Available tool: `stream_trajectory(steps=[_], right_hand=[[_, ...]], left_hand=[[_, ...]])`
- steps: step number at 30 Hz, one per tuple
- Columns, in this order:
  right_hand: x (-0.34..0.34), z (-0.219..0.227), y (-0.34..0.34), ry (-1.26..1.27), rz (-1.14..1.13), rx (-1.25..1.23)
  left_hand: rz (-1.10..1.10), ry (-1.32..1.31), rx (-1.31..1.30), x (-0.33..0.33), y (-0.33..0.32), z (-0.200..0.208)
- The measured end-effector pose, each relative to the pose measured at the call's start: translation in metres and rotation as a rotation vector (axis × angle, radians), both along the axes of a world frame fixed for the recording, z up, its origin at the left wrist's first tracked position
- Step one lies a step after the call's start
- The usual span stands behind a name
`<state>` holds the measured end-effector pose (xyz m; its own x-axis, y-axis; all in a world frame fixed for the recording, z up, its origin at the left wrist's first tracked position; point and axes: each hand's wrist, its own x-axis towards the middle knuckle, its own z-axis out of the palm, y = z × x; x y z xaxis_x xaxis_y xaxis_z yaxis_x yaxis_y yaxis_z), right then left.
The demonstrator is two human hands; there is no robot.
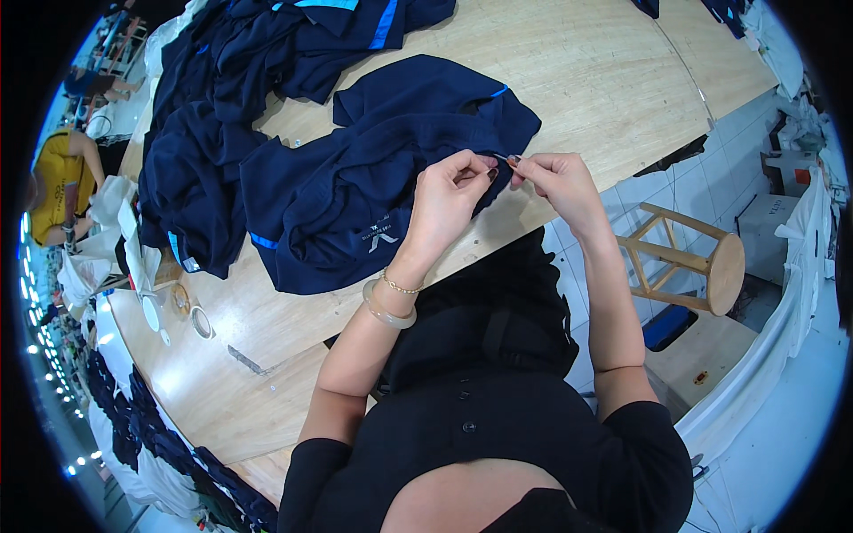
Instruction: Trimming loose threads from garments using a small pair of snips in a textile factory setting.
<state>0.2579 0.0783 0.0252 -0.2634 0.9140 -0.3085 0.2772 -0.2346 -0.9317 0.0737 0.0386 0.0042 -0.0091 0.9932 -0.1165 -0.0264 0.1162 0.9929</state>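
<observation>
A navy garment [355, 169] with light-blue trim and a small pale print lies rumpled on the wooden table in front of me. My left hand [449, 197] is closed, its thumb and fingertips pinching the garment's near right edge. Just to the right, my right hand [564, 185] is closed round a small, thin tool [506, 159] with a metal tip and a hint of orange. The tip points left, close to my left fingertips. Most of the tool is hidden in my fingers, so its exact kind is unclear.
More navy garments [213, 133] are heaped at the back left. A roll of tape [202, 322] and a dark flat strip [247, 360] lie on the table [613, 80] at left. A wooden stool [726, 274] lies tipped to the right. Another person [67, 186] in yellow is at far left.
</observation>
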Motion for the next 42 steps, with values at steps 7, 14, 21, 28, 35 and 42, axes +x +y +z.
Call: stream_trajectory(steps=[7, 14, 21, 28, 35, 42], right_hand=[[0.000, 0.005, 0.007, -0.113, 0.064, -0.015], [-0.001, 0.006, 0.010, -0.166, 0.077, -0.024], [0.000, 0.011, 0.012, -0.203, 0.115, -0.026], [-0.006, 0.012, 0.015, -0.217, 0.100, 0.002], [0.005, 0.012, 0.015, -0.191, 0.114, 0.006], [0.015, 0.020, -0.006, -0.003, -0.007, -0.280]], left_hand=[[-0.011, 0.012, -0.013, 0.001, -0.001, 0.002], [-0.064, 0.069, -0.070, -0.002, 0.000, 0.004], [-0.025, 0.046, -0.010, -0.001, -0.001, 0.000], [-0.035, 0.042, -0.027, 0.001, -0.001, 0.007], [-0.002, 0.028, -0.001, -0.001, 0.001, 0.003], [-0.036, 0.006, -0.066, -0.001, 0.002, 0.008]])
